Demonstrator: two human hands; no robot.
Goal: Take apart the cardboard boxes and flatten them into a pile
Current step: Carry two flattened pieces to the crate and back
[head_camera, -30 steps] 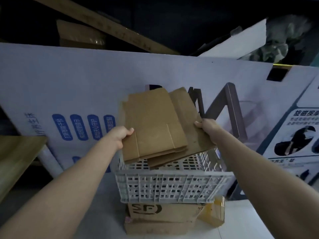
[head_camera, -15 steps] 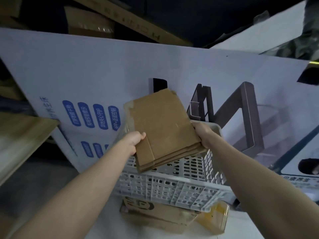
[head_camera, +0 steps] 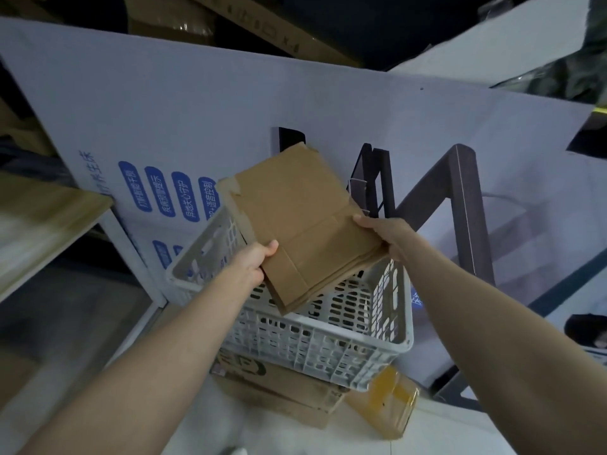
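**Flattened stack held two-handed over crate**

Both hands grip one stack of flattened cardboard [head_camera: 302,224], several layers squared together. The left hand [head_camera: 253,262] holds the near-left edge and the right hand [head_camera: 386,236] the right edge. On each, the thumb lies on top and the fingers curl under, grasping the cardboard. Judgement: opposite-edge grips keep loose sheets aligned so they don't fan out.

The stack is tilted, far end high, with its near corner dipping over the open white crate [head_camera: 315,334]. Can't tell if that corner touches the crate.

The crate sits on a brown box [head_camera: 279,385], not yet flattened, with a yellow taped box [head_camera: 387,402] just beside it. A big white printed panel [head_camera: 197,110] leans behind, and a wooden tabletop [head_camera: 39,218] is at left.

Likely step: lowering the flat pile into the crate. Risk: layers slipping apart if one grip loosens.
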